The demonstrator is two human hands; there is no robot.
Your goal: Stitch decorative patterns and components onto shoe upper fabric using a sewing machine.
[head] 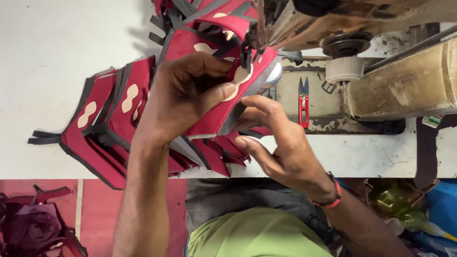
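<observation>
Left hand [183, 93] closed flat over a red fabric panel [209, 119] with grey trim and a tan patch, pinning it under the sewing machine head [304, 19]; right hand [281, 147] half open, fingertips pinching the panel's grey edge just beside the needle area. Risk, as I judge it: fingers sit close to the needle, and a slip could skew the seam or catch a fingertip. Around: stacked red panels [102, 128] crowd the bench [52, 57] at left; red thread snips [303, 102] lie just right, near the machine.
</observation>
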